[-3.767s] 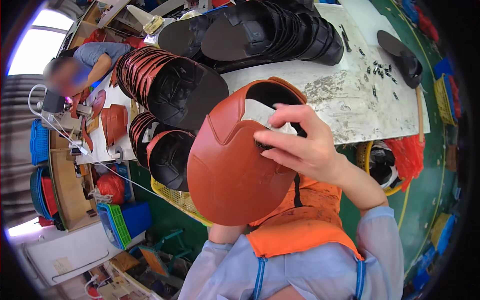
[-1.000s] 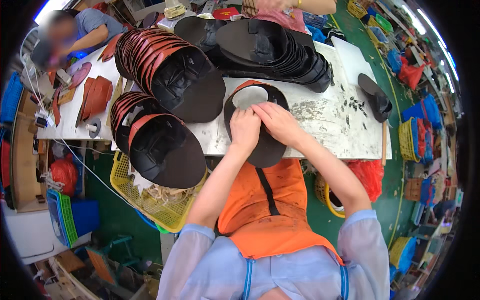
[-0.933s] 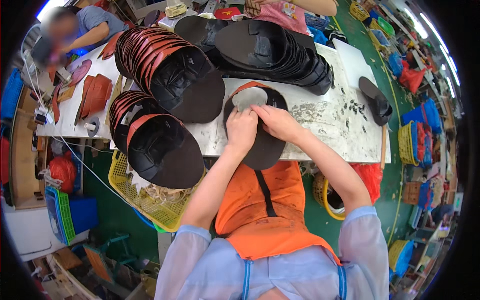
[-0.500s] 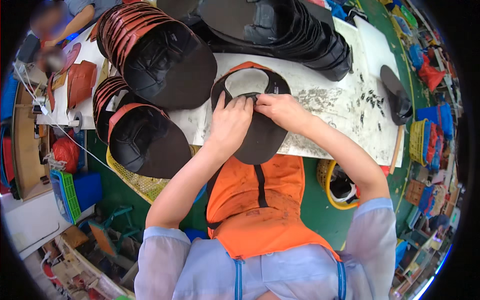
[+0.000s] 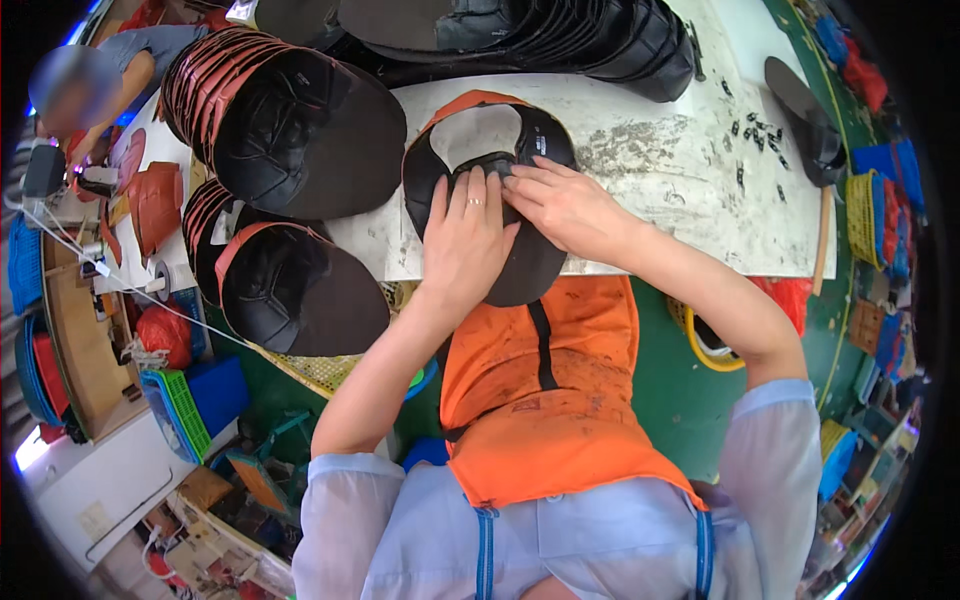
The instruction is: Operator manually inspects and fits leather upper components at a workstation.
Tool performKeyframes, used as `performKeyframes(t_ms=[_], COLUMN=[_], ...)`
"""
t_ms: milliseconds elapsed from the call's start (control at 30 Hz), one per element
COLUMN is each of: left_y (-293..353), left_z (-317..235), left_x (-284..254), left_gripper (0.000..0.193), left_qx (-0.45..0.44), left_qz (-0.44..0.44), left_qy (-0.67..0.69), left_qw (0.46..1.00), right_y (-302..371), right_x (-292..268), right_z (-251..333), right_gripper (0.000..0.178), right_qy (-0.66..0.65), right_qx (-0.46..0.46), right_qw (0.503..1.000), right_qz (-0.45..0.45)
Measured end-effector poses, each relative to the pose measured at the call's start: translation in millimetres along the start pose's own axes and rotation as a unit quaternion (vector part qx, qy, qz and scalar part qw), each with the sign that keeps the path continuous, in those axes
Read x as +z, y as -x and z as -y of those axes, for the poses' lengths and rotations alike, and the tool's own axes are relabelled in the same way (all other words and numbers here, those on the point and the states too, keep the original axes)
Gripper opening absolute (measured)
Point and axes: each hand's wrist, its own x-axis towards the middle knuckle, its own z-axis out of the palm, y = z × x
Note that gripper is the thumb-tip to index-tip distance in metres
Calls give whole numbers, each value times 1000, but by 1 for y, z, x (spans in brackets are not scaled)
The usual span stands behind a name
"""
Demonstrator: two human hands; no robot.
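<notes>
A baseball cap [image 5: 530, 270] lies inside up at the table's front edge, its dark brim toward me. Its lining is black, an orange-brown edge shows along the far side, and a pale patch shows inside the crown. My left hand [image 5: 465, 235] rests with fingers stretched out over the left part of the cap, where brim meets crown. Fingers extended too, my right hand [image 5: 570, 210] lies across the right side of that same seam. The fingertips nearly meet at a dark fold of lining between them. Neither hand grips anything visible; what lies beneath the palms is hidden.
Nested caps [image 5: 310, 130] with orange-brown crowns stand left, above a second stack [image 5: 300, 290]. Black caps [image 5: 620, 50] line the back of the white table [image 5: 640, 220]. Small black pieces [image 5: 760, 140] and a dark sole-shaped item [image 5: 800, 110] lie right. A person [image 5: 130, 80] sits far left.
My fingers have gone from pinching at the cap's inner seam to lying stretched out over it. The whole view has shifted slightly, and the cap stays at the table edge.
</notes>
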Motion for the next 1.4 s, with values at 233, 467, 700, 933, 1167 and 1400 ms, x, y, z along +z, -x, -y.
performKeyframes(t_ms=[233, 467, 700, 933, 1167, 1400], left_y=[17, 29, 29, 2, 18, 63], left_z=[-15, -13, -14, -16, -29, -49], left_x=[13, 35, 30, 21, 34, -10], left_gripper=[55, 34, 42, 57, 36, 25], left_qx=[28, 26, -35, -25, 40, 62], left_qz=[-72, -198, -189, -114, -164, -230], left_qy=[-9, 72, 117, 62, 119, 272], left_qw=[997, 977, 974, 991, 979, 932], right_y=[21, -21, 14, 34, 47, 29], right_x=[-23, 10, 9, 7, 8, -13], right_z=[11, 25, 44, 44, 32, 30], right_gripper=[28, 36, 41, 39, 20, 17], right_qy=[-19, -141, -11, -26, -274, -299], right_qx=[74, 90, 122, 142, 253, 307], right_qw=[996, 985, 991, 988, 916, 890], right_qz=[42, -41, -51, -48, -148, -155])
